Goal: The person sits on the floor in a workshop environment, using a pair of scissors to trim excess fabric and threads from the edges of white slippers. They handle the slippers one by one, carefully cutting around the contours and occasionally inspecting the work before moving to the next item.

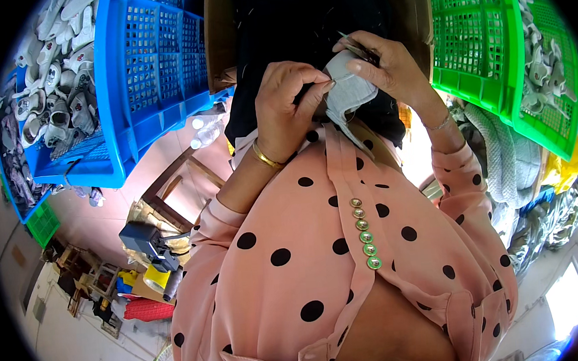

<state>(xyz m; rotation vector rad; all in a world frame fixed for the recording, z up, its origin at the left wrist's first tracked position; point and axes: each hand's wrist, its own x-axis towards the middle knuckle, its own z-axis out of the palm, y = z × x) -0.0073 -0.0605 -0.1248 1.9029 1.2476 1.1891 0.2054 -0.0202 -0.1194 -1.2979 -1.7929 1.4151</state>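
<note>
A small light grey fabric shoe piece (pixel 351 90), with a curved body and a narrow strap hanging down, is held between my hands above my dark lap. My left hand (pixel 290 97) is closed, with thumb and forefinger pinching the left edge of the piece. My right hand (pixel 391 68) curls round its upper right side, the thumb resting on the fabric. Tucked in the right fingers is a slim metal tool (pixel 364 49) that looks like thread snips, its thin point facing up and left. Its handle is mostly hidden by the hand.
At the left, a blue plastic crate (pixel 156 63) stands beside many small grey shoes (pixel 59 95). A green crate (pixel 472 37) at the right adjoins more pale shoe pieces (pixel 544 72). Cardboard (pixel 221 39) flanks my lap. Clear bottles (pixel 205 131) lie near the blue crate.
</note>
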